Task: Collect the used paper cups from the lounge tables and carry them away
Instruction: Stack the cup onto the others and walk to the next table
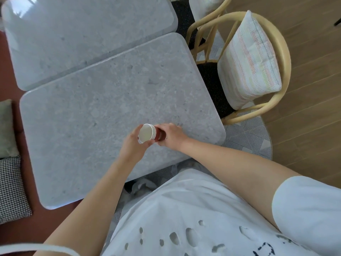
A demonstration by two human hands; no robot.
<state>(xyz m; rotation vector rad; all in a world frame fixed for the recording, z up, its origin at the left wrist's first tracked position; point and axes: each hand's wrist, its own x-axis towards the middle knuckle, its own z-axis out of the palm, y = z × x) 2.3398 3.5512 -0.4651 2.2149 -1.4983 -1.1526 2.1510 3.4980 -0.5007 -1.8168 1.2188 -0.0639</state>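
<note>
A nested stack of red paper cups (pixel 151 134) with white rims lies tilted on its side, its open mouth turned up and to the left. My left hand (pixel 132 145) grips the rim end from below. My right hand (pixel 172 136) wraps the red base end. Both hands hold the stack just above the near grey stone table (pixel 103 100), close to its right front corner. Several rims show at the mouth of the stack.
A second grey stone table (pixel 77 34) stands behind the near one. A rattan chair (pixel 282 52) with a striped cushion (pixel 249 61) is at the right. Cushions on a red sofa (pixel 11 185) lie at the left. A patterned rug (pixel 247 137) covers the wood floor.
</note>
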